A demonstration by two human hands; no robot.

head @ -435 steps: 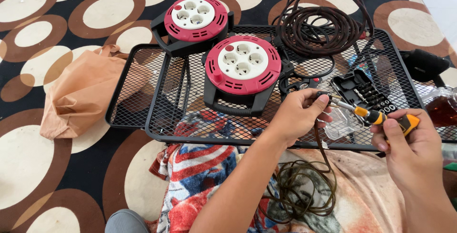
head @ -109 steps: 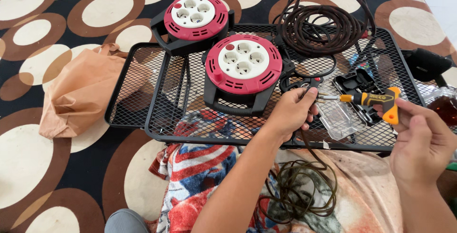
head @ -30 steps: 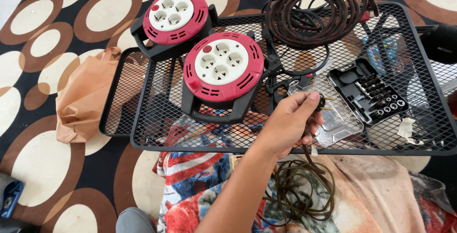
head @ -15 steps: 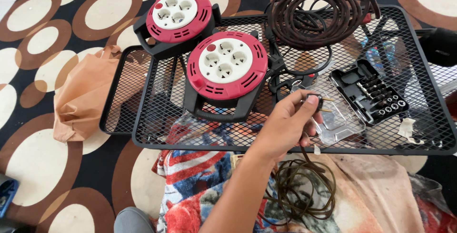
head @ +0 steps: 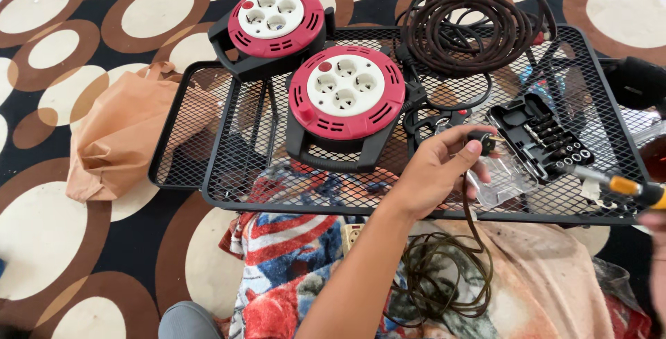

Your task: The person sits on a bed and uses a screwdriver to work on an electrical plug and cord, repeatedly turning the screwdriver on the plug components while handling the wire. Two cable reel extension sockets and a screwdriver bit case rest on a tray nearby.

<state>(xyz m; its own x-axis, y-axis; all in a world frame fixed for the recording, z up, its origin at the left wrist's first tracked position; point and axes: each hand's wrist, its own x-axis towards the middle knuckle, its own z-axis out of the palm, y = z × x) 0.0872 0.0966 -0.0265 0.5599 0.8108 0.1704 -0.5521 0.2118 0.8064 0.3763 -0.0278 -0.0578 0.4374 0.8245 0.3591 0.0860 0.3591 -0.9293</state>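
Fingers of the left hand [head: 433, 172] pinch a small black plug [head: 481, 141] over the mesh tray [head: 229, 172], its brown cord [head: 444, 280] trailing to the lap; right hand [head: 655, 224] grips a screwdriver [head: 617, 186], so the plug seems mid-wiring, needing the tip aligned

A dark carpet [head: 41, 138] patterned with brown-ringed cream circles covers the floor across the frame. A black wire-mesh table [head: 208, 138] stands low over it at centre, stretching toward the right edge. A crumpled tan paper bag [head: 114, 134] lies on the carpet at left, just beside the table's left end. Patterned red, white and blue cloth [head: 277, 256] spreads along the bottom of the frame. Even daylight falls without hard shadows.
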